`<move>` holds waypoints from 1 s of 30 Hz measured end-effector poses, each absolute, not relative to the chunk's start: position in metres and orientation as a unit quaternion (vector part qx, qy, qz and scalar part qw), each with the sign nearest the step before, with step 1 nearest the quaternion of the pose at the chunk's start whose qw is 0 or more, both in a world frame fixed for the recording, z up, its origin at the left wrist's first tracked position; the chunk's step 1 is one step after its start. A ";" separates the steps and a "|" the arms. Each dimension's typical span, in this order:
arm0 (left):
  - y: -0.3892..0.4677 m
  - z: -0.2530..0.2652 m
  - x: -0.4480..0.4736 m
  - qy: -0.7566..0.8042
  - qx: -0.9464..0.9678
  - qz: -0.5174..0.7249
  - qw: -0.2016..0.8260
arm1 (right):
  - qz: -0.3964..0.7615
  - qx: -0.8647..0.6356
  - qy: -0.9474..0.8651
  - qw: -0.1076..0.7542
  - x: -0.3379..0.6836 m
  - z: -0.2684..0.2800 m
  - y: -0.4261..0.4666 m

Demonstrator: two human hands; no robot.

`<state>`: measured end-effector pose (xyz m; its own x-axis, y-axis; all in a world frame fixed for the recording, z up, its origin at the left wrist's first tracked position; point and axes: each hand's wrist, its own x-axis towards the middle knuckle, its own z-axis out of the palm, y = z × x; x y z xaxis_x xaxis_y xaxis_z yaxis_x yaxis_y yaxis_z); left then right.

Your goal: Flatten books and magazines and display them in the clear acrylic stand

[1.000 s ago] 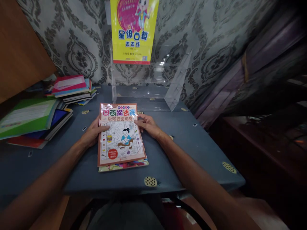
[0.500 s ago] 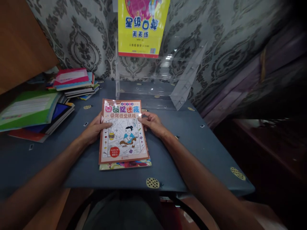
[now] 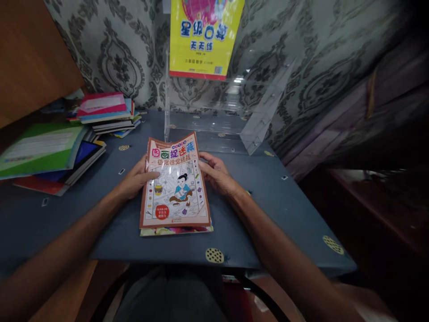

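One yellow book (image 3: 204,58) is up on the clear stand (image 3: 264,109), but the picture book (image 3: 176,192) is down over the table (image 3: 268,214), on top of another book (image 3: 177,231). The left hand (image 3: 136,178) grips its left side, thumb on top; the right hand (image 3: 217,175) is curled at its right edge — I can't tell if it pinches.
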<state>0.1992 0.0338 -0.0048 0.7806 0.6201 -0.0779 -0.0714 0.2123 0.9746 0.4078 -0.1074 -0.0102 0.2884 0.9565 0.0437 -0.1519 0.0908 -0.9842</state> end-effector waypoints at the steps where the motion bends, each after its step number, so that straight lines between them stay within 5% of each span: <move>1: 0.034 -0.004 0.199 0.236 0.582 0.231 0.743 | 0.449 -0.506 -0.398 0.620 0.409 -0.011 -0.107; 30: 0.031 -0.002 0.191 0.249 0.530 0.218 0.781 | 0.461 -0.516 -0.396 0.604 0.421 -0.029 -0.105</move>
<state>0.1909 0.0311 -0.0016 0.7811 0.6042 -0.1574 -0.0762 0.3424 0.9364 0.4215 -0.1045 -0.0289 0.2615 0.9652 0.0039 -0.1473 0.0439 -0.9881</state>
